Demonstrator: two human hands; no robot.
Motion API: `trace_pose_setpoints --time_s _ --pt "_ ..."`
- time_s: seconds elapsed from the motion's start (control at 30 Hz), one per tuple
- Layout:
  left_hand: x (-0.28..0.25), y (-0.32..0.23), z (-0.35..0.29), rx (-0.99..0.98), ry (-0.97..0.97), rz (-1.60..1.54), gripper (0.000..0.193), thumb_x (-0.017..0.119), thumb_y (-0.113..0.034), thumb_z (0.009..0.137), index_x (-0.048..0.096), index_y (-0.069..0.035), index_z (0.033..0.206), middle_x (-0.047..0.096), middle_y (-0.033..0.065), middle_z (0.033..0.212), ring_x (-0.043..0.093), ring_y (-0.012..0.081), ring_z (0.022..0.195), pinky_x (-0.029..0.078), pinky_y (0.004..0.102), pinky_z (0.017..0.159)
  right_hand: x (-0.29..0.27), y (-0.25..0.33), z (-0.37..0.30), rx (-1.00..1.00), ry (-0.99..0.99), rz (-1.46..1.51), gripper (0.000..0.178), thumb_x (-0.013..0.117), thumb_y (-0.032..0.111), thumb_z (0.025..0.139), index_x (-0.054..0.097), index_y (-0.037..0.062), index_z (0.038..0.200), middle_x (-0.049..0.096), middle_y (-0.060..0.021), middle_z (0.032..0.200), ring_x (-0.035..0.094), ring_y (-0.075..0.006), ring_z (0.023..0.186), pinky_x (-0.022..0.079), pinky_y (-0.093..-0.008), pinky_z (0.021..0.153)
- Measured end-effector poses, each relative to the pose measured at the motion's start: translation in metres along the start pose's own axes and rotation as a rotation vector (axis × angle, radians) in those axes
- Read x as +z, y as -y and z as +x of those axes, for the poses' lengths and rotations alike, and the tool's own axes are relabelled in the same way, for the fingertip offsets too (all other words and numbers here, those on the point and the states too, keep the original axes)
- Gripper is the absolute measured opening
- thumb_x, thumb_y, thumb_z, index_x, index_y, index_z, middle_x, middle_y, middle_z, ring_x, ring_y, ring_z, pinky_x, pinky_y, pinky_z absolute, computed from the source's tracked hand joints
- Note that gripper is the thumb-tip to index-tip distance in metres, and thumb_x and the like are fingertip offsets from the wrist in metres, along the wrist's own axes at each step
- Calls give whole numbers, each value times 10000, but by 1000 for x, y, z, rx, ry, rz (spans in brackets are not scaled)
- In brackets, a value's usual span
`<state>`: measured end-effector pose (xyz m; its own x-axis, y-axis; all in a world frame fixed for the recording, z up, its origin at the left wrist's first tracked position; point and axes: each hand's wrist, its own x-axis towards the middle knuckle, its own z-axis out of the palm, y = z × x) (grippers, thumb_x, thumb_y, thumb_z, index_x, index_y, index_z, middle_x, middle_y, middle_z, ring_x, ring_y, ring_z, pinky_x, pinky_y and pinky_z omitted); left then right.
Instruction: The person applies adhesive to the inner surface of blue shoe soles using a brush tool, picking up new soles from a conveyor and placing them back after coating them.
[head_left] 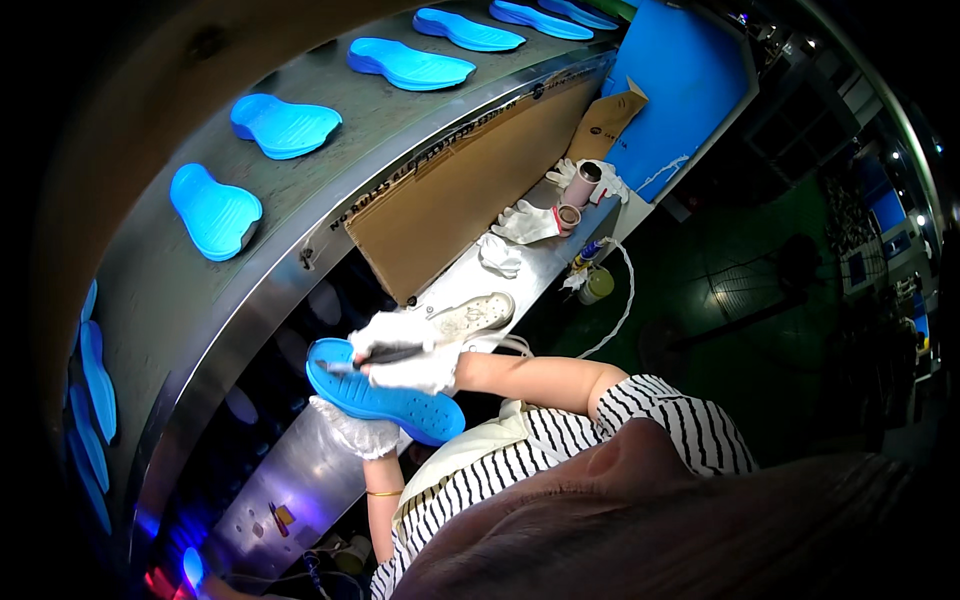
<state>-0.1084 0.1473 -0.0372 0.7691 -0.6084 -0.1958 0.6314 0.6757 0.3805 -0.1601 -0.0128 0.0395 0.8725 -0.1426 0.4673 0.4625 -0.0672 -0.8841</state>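
My left hand (357, 430), in a white glove, is closed on the near-left edge of a blue shoe sole (400, 408), which lies tilted over the metal bench. Holes run through the sole's right half. In my right hand (408, 352), also gloved in white, is a slim dark-handled tool (390, 354). Its pale tip meets the upper left part of the sole; blur hides what kind of tip it is. Just behind the right hand, a pale perforated sole (478, 315) rests on the bench.
A conveyor belt (155, 285) carrying several blue soles (215, 212) curves along the left and back. A cardboard panel (460, 185) stands between belt and bench (290, 490). White gloves (525, 222) lie near a pink cylindrical cup (581, 185). A white cord (628, 290) hangs off the bench's right side.
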Motion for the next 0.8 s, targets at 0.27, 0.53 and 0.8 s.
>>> trace_pose_setpoints --time_s 0.27,0.53,0.8 --pt "-9 7 0 35 -46 98 813 463 -712 853 445 -71 1353 564 164 1235 581 287 1051 487 450 932 -24 4 -19 349 74 199 190 699 8 732 616 66 892 636 -80 901 637 -189 841 523 -315 763" --pt "61 32 2 133 -274 263 804 394 -711 883 436 -69 1365 565 132 1259 591 288 1050 506 415 906 -53 15 -49 141 104 55 163 653 -24 730 634 56 871 635 -42 827 639 -159 809 521 -292 708" --pt "73 60 7 52 -147 275 766 397 -682 901 456 -66 1353 558 146 1280 599 308 1061 493 433 929 -84 21 -77 -35 117 1 229 732 -2 677 637 63 875 657 -76 859 642 -178 794 521 -311 726"
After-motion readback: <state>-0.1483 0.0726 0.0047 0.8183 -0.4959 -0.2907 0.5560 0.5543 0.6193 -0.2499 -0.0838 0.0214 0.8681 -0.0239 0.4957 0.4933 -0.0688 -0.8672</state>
